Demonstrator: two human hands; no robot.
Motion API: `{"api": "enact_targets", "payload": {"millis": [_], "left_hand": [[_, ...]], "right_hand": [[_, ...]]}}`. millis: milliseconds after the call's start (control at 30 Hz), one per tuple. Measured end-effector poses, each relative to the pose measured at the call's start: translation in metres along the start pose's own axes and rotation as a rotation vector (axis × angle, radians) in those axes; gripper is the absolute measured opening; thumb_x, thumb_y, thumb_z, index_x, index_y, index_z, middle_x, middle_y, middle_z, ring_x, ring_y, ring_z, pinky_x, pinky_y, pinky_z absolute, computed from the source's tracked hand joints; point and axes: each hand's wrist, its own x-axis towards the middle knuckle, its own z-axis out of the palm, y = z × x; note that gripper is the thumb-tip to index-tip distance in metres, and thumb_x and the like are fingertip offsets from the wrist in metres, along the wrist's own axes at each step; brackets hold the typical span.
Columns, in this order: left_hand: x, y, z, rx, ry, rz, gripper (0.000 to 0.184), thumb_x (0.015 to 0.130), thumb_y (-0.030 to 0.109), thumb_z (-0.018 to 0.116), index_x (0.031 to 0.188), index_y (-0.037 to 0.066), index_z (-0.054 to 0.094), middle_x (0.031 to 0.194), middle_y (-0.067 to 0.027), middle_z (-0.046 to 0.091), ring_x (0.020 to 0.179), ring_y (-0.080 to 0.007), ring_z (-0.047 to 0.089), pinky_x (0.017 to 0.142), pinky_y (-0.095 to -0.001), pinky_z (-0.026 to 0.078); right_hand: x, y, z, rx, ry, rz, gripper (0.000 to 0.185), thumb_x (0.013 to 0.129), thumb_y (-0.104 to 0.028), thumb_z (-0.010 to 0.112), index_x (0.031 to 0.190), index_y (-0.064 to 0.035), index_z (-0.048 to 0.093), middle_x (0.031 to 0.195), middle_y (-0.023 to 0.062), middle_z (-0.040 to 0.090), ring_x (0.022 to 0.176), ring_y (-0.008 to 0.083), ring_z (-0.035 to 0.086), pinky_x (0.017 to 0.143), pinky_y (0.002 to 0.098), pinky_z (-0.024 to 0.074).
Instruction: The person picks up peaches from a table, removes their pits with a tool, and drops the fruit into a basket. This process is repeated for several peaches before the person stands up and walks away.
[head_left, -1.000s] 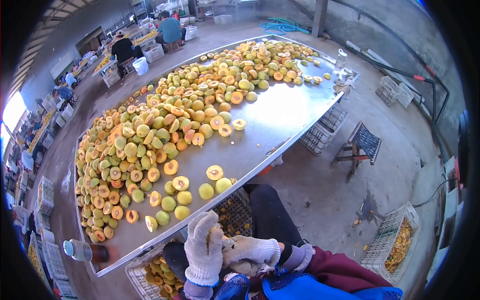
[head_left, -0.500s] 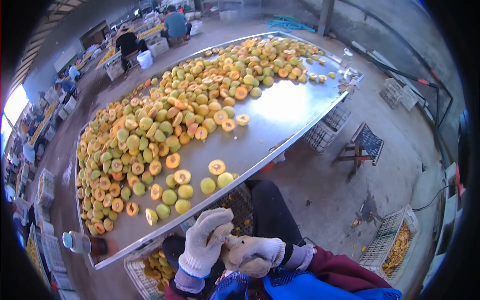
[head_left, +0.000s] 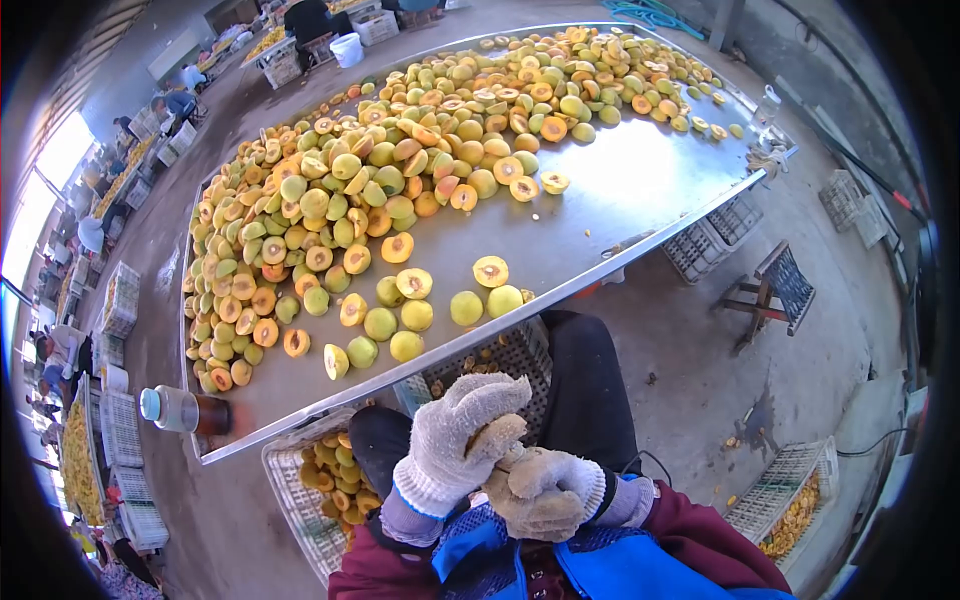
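My left hand (head_left: 462, 440), in a whitish knit glove, is raised over my lap with its fingers bent together. Against it presses my right hand (head_left: 548, 492), gloved too and closed in a fist-like grip. Whatever lies between the two hands is hidden by the gloves. Just beyond them is the near edge of a metal table (head_left: 450, 262), piled with halved yellow-green stone fruits (head_left: 390, 165), some showing orange flesh and brown pit hollows. Several loose fruits (head_left: 416, 314) lie near that edge.
Below the table stand a crate of fruit halves (head_left: 290, 490) and a dark-looking crate (head_left: 520, 375). A bottle of dark liquid (head_left: 185, 411) sits at the left corner. To the right are a folding stool (head_left: 775, 290) and another crate (head_left: 785, 505). People sit working farther back.
The view has tilted downward, so the table and fruit appear higher and farther right. My hands remain together over my lap, with the left hand's fingers now turned more toward the right.
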Motion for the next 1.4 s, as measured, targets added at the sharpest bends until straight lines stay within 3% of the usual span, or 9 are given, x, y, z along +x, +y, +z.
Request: {"api": "enact_targets", "payload": {"millis": [133, 200, 233, 533, 800, 933, 1033, 1300, 1400], "left_hand": [[-0.014, -0.016, 0.007, -0.371, -0.008, -0.098, 0.024, 0.093, 0.02, 0.058, 0.107, 0.001, 0.066, 0.11, -0.0191, 0.063, 0.082, -0.0242, 0.066, 0.071, -0.0349, 0.055], [-0.027, -0.017, 0.024, -0.788, 0.221, -0.048, 0.034, 0.094, 0.033, 0.06, 0.107, 0.001, 0.062, 0.108, -0.0202, 0.062, 0.083, -0.0278, 0.065, 0.071, -0.0379, 0.055], [-0.031, -0.013, 0.031, -0.999, 0.271, -0.062, 0.036, 0.096, 0.03, 0.055, 0.111, -0.002, 0.061, 0.112, -0.022, 0.061, 0.091, -0.0283, 0.064, 0.083, -0.0407, 0.052], [-0.024, -0.006, 0.024, -1.258, 0.312, -0.601, 0.061, 0.091, 0.053, 0.055, 0.109, -0.005, 0.059, 0.097, -0.0169, 0.064, 0.08, -0.0248, 0.064, 0.069, -0.0365, 0.055], [-0.025, -0.005, 0.015, -1.105, 0.352, -0.568, 0.048, 0.096, 0.042, 0.054, 0.109, -0.003, 0.061, 0.098, -0.0132, 0.065, 0.081, -0.0196, 0.064, 0.072, -0.0315, 0.053], [-0.028, -0.028, 0.011, -0.502, 0.258, -0.354, 0.033, 0.1, 0.023, 0.051, 0.117, -0.004, 0.06, 0.105, -0.0107, 0.064, 0.086, -0.0161, 0.062, 0.076, -0.0298, 0.051], [-0.032, -0.02, 0.013, -1.118, 0.284, -0.449, 0.044, 0.097, 0.036, 0.055, 0.115, -0.004, 0.059, 0.105, -0.0154, 0.064, 0.086, -0.0215, 0.064, 0.076, -0.0343, 0.054], [-0.028, -0.028, 0.014, -1.232, 0.428, -0.65, 0.053, 0.095, 0.05, 0.052, 0.113, 0.001, 0.057, 0.095, -0.0158, 0.065, 0.076, -0.0263, 0.065, 0.067, -0.0383, 0.056], [-0.034, -0.056, 0.013, -1.828, 0.408, -0.669, 0.044, 0.097, 0.05, 0.047, 0.106, 0.009, 0.058, 0.088, -0.0129, 0.065, 0.064, -0.0235, 0.064, 0.056, -0.0333, 0.054]], "right_hand": [[0.004, 0.0, 0.011, -0.093, 0.053, 0.018, 0.024, 0.089, -0.024, 0.063, 0.097, -0.0034, 0.053, 0.059, 0.0014, 0.053, 0.039, 0.0117, 0.047, 0.039, 0.0252, 0.0419], [0.007, 0.001, 0.011, -0.13, 0.042, 0.031, 0.024, 0.09, -0.025, 0.063, 0.097, -0.0037, 0.053, 0.056, 0.0009, 0.052, 0.037, 0.0116, 0.046, 0.038, 0.0255, 0.0415], [0.008, 0.004, 0.007, -0.154, 0.08, 0.031, 0.023, 0.09, -0.024, 0.063, 0.096, -0.0038, 0.054, 0.056, 0.0011, 0.052, 0.038, 0.0114, 0.047, 0.039, 0.0252, 0.0415], [0.014, 0.002, -0.001, -0.16, 0.139, 0.04, 0.024, 0.091, -0.025, 0.061, 0.089, -0.0014, 0.056, 0.049, 0.0009, 0.049, 0.034, 0.0115, 0.045, 0.035, 0.0255, 0.0381], [0.021, -0.007, -0.005, -0.139, 0.087, 0.079, 0.026, 0.089, -0.025, 0.063, 0.087, 0.0004, 0.057, 0.051, 0.0017, 0.052, 0.037, 0.0117, 0.048, 0.037, 0.0246, 0.04], [0.021, -0.013, -0.007, -0.298, 0.221, 0.108, 0.028, 0.085, -0.026, 0.068, 0.089, 0.0004, 0.057, 0.064, 0.0054, 0.058, 0.045, 0.0124, 0.052, 0.042, 0.0242, 0.043], [0.024, -0.01, -0.007, -0.152, 0.124, 0.105, 0.029, 0.085, -0.026, 0.068, 0.092, 0.0003, 0.058, 0.065, 0.0056, 0.058, 0.047, 0.0127, 0.053, 0.044, 0.0239, 0.0443], [0.031, -0.011, -0.023, -0.145, 0.166, 0.146, 0.026, 0.084, -0.023, 0.07, 0.092, -0.0005, 0.059, 0.073, 0.0064, 0.06, 0.056, 0.013, 0.057, 0.052, 0.0246, 0.0473], [0.038, -0.008, -0.026, -0.457, 0.025, 0.123, 0.025, 0.081, -0.02, 0.073, 0.089, -0.0008, 0.06, 0.078, 0.007, 0.062, 0.066, 0.0136, 0.058, 0.061, 0.026, 0.0483]]}}
